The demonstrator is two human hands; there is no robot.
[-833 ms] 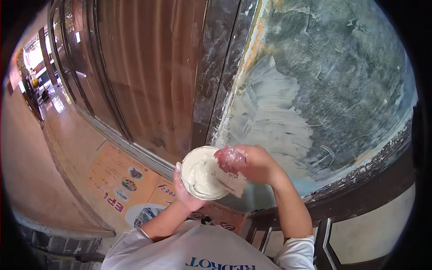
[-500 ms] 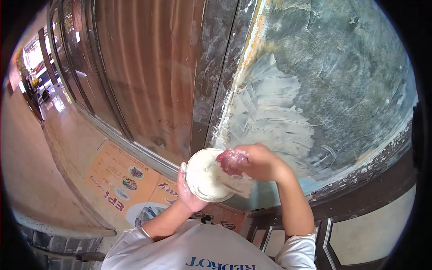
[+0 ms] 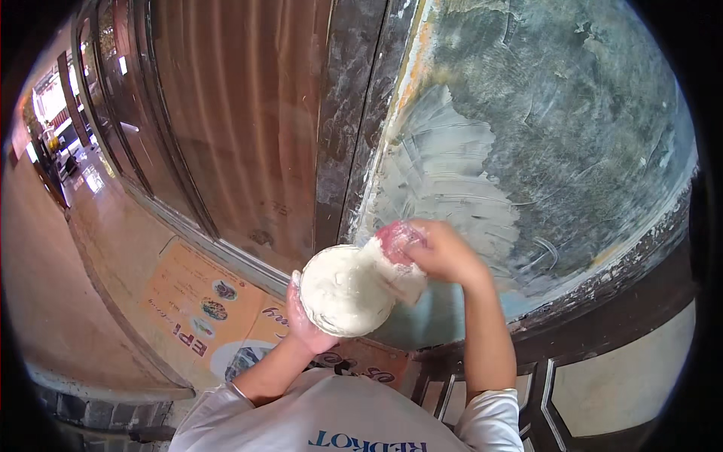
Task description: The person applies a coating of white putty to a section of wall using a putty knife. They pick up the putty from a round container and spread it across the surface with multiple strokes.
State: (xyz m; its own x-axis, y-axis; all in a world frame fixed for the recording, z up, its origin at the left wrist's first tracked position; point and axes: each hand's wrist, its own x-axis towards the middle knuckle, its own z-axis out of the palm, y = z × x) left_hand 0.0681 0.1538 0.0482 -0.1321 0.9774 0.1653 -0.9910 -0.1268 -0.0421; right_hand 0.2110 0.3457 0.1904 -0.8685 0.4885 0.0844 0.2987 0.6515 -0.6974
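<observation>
My left hand (image 3: 303, 320) is wrapped round the side of a round tub (image 3: 325, 327), thumb up at its rim. White putty (image 3: 343, 290) with a smeared, lumpy surface fills the tub almost to the top. At the tub's right rim my right hand (image 3: 443, 255) grips a putty spreader (image 3: 394, 242) by its red, putty-smeared part. White paste coats the spreader's lower part, which is blurred and overlaps the tub's edge. Beyond the hands, a fresh whitish patch (image 3: 448, 173) with sweeping strokes covers part of the grey-green wall (image 3: 572, 120).
A dark frame post (image 3: 348, 113) separates the wall from brown-curtained glass (image 3: 233, 113) on the left. Below the glass lies an orange printed banner (image 3: 188, 294). Dark moulding with pale panels (image 3: 621, 384) runs along the lower right.
The tub and my left hand have shifted slightly left. My right hand has lifted a little, and the spreader has turned, showing more white paste on it.
</observation>
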